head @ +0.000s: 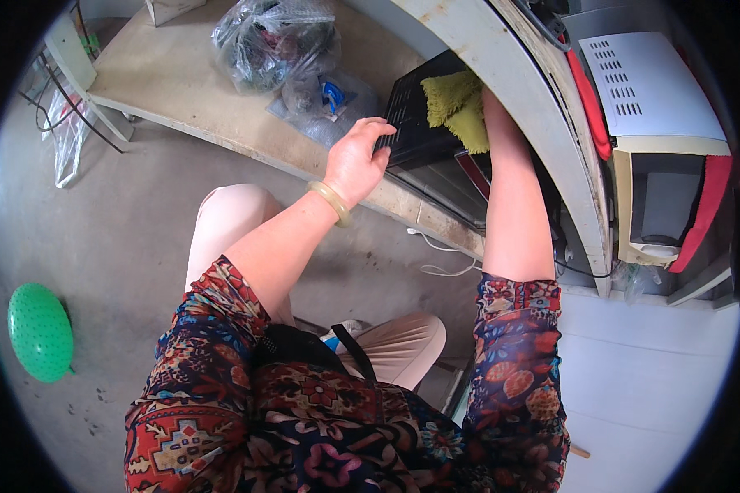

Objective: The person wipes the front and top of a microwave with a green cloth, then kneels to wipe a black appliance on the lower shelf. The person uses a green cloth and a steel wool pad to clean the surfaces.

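A black oven-like appliance [407, 117] with a glass front and side vents stands on a low shelf [222, 132]. My left hand [359, 157], with a pale bangle at the wrist, is at its vented left edge, thumb and fingers apart and holding nothing. My right forearm reaches over the appliance's top, and the right hand [487, 101] is mostly hidden by the cloth and the curved shelf edge. A yellow-green microfibre cloth [453, 105] lies on the black top against that hand; its grip on the cloth is hidden.
Clear plastic bags [274, 43] sit on the shelf left of the appliance. Over my right arm runs a shelf board [530, 92]; beyond it stands a white microwave oven [653, 92]. A white cable [447, 265] hangs below. A green balloon [40, 333] rests on the floor.
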`<action>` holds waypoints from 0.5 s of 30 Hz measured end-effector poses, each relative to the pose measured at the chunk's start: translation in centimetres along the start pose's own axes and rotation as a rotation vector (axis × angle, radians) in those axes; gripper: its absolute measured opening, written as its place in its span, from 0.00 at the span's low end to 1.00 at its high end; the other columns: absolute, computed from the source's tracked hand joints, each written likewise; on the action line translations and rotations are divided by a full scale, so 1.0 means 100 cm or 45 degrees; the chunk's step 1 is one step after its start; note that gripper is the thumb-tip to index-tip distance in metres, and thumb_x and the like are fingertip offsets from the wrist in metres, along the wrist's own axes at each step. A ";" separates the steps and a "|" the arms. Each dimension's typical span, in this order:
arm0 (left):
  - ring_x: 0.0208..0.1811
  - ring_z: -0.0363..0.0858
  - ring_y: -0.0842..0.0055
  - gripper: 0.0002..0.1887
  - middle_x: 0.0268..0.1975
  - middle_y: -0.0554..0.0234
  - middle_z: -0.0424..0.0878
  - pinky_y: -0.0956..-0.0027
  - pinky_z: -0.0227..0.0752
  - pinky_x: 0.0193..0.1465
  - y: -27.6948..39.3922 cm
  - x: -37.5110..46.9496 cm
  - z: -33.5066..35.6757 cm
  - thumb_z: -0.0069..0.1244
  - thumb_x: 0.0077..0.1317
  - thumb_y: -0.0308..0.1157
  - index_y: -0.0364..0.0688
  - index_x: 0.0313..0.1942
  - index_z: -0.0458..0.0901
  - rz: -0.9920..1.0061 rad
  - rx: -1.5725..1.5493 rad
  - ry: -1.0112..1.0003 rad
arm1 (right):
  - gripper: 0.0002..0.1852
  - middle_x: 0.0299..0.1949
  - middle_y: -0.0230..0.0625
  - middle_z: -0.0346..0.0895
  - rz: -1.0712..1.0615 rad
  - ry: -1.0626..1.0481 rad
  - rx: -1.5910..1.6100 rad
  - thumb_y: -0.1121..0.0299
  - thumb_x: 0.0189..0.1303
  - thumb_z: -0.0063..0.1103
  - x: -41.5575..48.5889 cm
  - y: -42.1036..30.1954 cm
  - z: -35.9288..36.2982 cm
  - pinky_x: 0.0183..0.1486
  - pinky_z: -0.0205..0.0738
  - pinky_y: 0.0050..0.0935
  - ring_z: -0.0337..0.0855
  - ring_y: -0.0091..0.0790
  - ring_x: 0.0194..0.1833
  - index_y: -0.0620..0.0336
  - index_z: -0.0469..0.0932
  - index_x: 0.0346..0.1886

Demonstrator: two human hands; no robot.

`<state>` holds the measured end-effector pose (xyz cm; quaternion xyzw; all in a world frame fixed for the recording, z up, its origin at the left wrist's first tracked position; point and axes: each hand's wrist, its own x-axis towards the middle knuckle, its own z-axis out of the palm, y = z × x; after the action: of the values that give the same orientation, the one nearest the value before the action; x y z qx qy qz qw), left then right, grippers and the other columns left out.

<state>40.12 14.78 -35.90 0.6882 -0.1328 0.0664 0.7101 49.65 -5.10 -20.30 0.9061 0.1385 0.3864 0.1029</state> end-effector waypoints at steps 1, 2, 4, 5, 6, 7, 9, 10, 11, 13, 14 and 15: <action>0.48 0.81 0.59 0.15 0.55 0.57 0.79 0.63 0.76 0.51 -0.003 0.003 -0.002 0.52 0.59 0.24 0.42 0.48 0.81 -0.008 -0.019 0.036 | 0.26 0.63 0.47 0.71 0.056 0.012 0.036 0.67 0.66 0.57 0.004 -0.003 -0.002 0.67 0.62 0.43 0.71 0.48 0.63 0.65 0.68 0.65; 0.46 0.82 0.60 0.15 0.53 0.58 0.80 0.64 0.76 0.51 -0.006 0.005 -0.004 0.52 0.60 0.23 0.42 0.48 0.81 -0.015 -0.039 0.071 | 0.26 0.63 0.47 0.71 0.146 0.026 0.086 0.67 0.66 0.57 0.006 -0.005 -0.005 0.67 0.62 0.43 0.71 0.47 0.63 0.65 0.68 0.65; 0.47 0.80 0.72 0.15 0.53 0.61 0.80 0.71 0.73 0.51 0.000 0.006 -0.003 0.51 0.61 0.21 0.40 0.49 0.81 -0.143 -0.217 0.050 | 0.26 0.63 0.45 0.71 0.433 0.085 0.240 0.66 0.66 0.57 0.008 -0.010 -0.023 0.66 0.63 0.42 0.72 0.46 0.62 0.65 0.68 0.65; 0.48 0.79 0.78 0.15 0.53 0.62 0.80 0.75 0.72 0.51 0.004 0.007 -0.003 0.51 0.62 0.20 0.39 0.49 0.80 -0.207 -0.308 0.037 | 0.26 0.63 0.45 0.72 0.628 0.131 0.362 0.66 0.66 0.57 0.004 -0.015 -0.035 0.66 0.64 0.41 0.72 0.45 0.62 0.65 0.67 0.65; 0.48 0.79 0.78 0.14 0.53 0.62 0.80 0.75 0.71 0.52 0.004 0.007 -0.002 0.50 0.63 0.20 0.38 0.50 0.80 -0.233 -0.378 0.057 | 0.26 0.63 0.44 0.72 0.813 0.185 0.490 0.66 0.66 0.58 0.002 -0.022 -0.045 0.66 0.64 0.41 0.72 0.44 0.62 0.65 0.67 0.65; 0.49 0.79 0.78 0.14 0.52 0.62 0.81 0.74 0.71 0.53 0.005 0.008 -0.002 0.50 0.64 0.20 0.38 0.50 0.80 -0.259 -0.451 0.075 | 0.26 0.63 0.44 0.72 0.970 0.236 0.604 0.66 0.66 0.58 -0.002 -0.029 -0.054 0.66 0.64 0.40 0.72 0.43 0.62 0.65 0.67 0.65; 0.50 0.78 0.78 0.14 0.50 0.62 0.81 0.74 0.70 0.55 0.005 0.009 -0.015 0.49 0.65 0.19 0.37 0.50 0.80 -0.278 -0.551 0.147 | 0.26 0.62 0.43 0.72 1.135 0.288 0.855 0.66 0.67 0.58 -0.008 -0.051 -0.048 0.65 0.65 0.39 0.73 0.42 0.61 0.66 0.67 0.65; 0.51 0.78 0.78 0.14 0.50 0.61 0.82 0.74 0.70 0.55 0.013 0.007 -0.017 0.49 0.65 0.19 0.37 0.51 0.79 -0.277 -0.629 0.162 | 0.26 0.62 0.42 0.72 1.182 0.293 0.961 0.66 0.67 0.58 -0.016 -0.058 -0.056 0.65 0.66 0.39 0.73 0.41 0.61 0.66 0.67 0.65; 0.51 0.78 0.78 0.14 0.49 0.61 0.82 0.74 0.69 0.55 0.022 0.005 -0.019 0.48 0.66 0.19 0.37 0.51 0.79 -0.277 -0.707 0.176 | 0.26 0.62 0.42 0.72 1.121 0.293 1.048 0.67 0.67 0.58 -0.026 -0.060 -0.059 0.64 0.67 0.38 0.73 0.40 0.60 0.67 0.67 0.65; 0.48 0.77 0.82 0.16 0.50 0.63 0.81 0.76 0.70 0.54 0.051 -0.005 -0.022 0.48 0.67 0.19 0.38 0.55 0.77 -0.204 -0.801 0.168 | 0.26 0.61 0.42 0.71 1.006 0.285 1.228 0.69 0.68 0.57 -0.044 -0.069 -0.071 0.63 0.68 0.36 0.74 0.38 0.59 0.70 0.65 0.65; 0.48 0.76 0.84 0.17 0.50 0.63 0.81 0.77 0.70 0.54 0.064 -0.009 -0.024 0.49 0.67 0.20 0.38 0.56 0.76 -0.166 -0.838 0.158 | 0.24 0.61 0.42 0.72 1.096 0.248 1.386 0.69 0.68 0.56 -0.050 -0.077 -0.077 0.62 0.69 0.35 0.75 0.37 0.58 0.70 0.66 0.64; 0.47 0.76 0.85 0.17 0.50 0.64 0.80 0.78 0.70 0.54 0.072 -0.012 -0.029 0.49 0.67 0.20 0.38 0.56 0.75 -0.119 -0.859 0.164 | 0.23 0.60 0.43 0.73 1.178 0.204 1.569 0.70 0.68 0.55 -0.046 -0.098 -0.084 0.61 0.70 0.34 0.76 0.37 0.57 0.69 0.67 0.64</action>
<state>37.23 18.06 -29.38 0.4145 -0.0705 0.0295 0.9068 38.83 3.22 -20.55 0.7349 -0.0569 0.3075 -0.6018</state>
